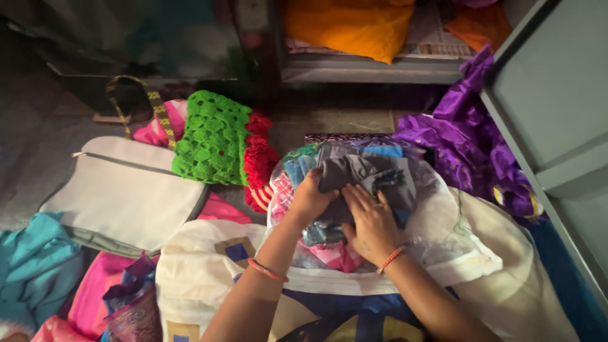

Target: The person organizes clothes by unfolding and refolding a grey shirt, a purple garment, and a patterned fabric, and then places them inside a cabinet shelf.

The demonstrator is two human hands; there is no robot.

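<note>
On the floor (354, 120), beside the purple satin cloth (468, 145) and the green crochet piece (212, 139), sits our clear plastic bag (437, 215) of folded clothes. Our left hand (310, 199) curls clamped on the grey garment (361, 174); right hand (373, 221) presses flat, fingers together. We judge it soft, light, best gripped at the folded edges.

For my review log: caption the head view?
Both hands, left hand and right hand, press folded clothes on a clear bag.

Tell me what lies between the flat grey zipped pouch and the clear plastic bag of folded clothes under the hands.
In the head view, a green crocheted piece with a red crocheted edge lies between them.
</note>
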